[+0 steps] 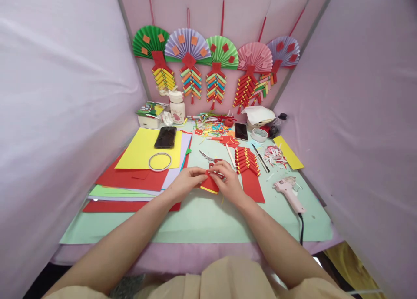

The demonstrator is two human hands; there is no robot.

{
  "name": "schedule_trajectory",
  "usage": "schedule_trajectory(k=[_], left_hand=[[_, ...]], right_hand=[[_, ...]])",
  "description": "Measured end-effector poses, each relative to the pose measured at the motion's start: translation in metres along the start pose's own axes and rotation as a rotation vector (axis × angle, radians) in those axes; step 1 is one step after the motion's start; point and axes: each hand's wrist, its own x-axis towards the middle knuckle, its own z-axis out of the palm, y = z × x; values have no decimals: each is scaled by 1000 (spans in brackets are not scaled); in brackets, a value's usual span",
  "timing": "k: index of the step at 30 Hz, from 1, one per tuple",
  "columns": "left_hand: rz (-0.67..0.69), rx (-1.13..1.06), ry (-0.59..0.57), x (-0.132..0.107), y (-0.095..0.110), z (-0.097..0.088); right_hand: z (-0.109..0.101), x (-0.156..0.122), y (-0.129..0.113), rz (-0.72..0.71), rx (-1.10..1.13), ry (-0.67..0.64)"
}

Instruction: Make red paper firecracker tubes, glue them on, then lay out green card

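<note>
Paper, red with a yellow band along its near edge, is pinched between both hands above the middle of the desk. The left hand grips its left side, thumb and fingers nearly closed, and the right hand bends over its upper right part, fingertips drawn together on it. Just beyond lie scissors, their red handles partly hidden behind the right hand. Further right, a white pen lies beside a bundle of red and yellow paper rolls, with a red strip at its near end and a craft knife on its other side. A pink glue gun sits near the right edge. To the left, a yellow sheet tops a paper stack, carrying a black phone. Five pleated fans hang at the back.
</note>
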Motion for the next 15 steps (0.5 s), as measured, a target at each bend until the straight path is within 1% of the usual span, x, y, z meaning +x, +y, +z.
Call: schedule_trajectory(k=[6,12,15], left_hand=[[-35,-10,-19,4,-6,-2],[-143,-167,-77,3,-5,0],[-150,-184,-89,2,-5,0]], right_hand=[[1,-1,5,-59,-84,-12],[1,0,6,-97,-92,-31],[0,0,5,-101,-99,-44]])
